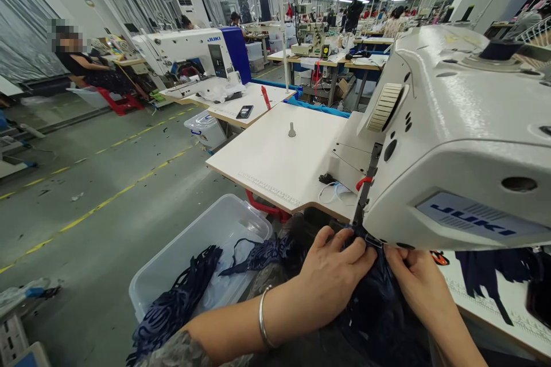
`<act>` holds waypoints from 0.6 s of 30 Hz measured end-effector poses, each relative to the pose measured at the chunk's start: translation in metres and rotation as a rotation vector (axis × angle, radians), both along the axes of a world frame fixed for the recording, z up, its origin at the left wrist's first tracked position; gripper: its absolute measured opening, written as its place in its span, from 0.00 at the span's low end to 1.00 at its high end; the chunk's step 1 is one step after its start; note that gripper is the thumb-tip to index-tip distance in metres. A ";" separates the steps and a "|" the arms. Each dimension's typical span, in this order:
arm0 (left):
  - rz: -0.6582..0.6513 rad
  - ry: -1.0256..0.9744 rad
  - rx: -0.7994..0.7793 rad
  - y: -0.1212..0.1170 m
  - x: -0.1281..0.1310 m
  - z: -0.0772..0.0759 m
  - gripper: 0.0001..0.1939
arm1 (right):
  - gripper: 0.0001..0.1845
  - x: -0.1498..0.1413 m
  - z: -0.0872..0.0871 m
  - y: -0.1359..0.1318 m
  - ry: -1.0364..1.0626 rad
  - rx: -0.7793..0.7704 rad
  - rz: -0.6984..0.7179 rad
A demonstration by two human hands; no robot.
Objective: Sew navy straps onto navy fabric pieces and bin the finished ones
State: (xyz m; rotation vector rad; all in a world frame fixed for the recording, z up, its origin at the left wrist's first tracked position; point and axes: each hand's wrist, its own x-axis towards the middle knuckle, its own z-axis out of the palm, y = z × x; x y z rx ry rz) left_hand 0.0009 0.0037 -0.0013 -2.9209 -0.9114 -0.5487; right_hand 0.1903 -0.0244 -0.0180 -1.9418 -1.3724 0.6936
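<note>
A white JUKI sewing machine (456,143) fills the right side, its needle area low at its left end. Right under it, my left hand (333,272) presses dark navy fabric (379,298) with curled fingers. On the other side of the needle area, my right hand (415,275) pinches the same fabric, its fingertips partly hidden below the machine head. The fabric hangs down over my lap between both hands. A navy patterned strip (258,255) trails left from my lap into a clear plastic bin (202,218).
Navy straps (185,292) lie heaped in the bin. Dark navy pieces (495,269) rest on the table at right. The white tabletop (275,155) extends ahead, with a phone (244,112) on the table beyond. Another JUKI machine (189,51) and a seated person (86,63) are further left.
</note>
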 end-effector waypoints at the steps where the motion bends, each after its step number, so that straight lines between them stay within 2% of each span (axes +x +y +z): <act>1: 0.001 0.003 0.004 0.000 0.000 0.000 0.17 | 0.22 0.000 0.000 0.000 0.000 0.001 0.008; 11: 0.032 0.030 0.035 -0.001 -0.002 0.001 0.17 | 0.20 0.003 -0.005 -0.001 0.010 0.074 0.038; 18: 0.044 0.043 0.037 0.000 -0.004 0.006 0.16 | 0.19 0.001 -0.007 -0.001 0.008 0.066 0.055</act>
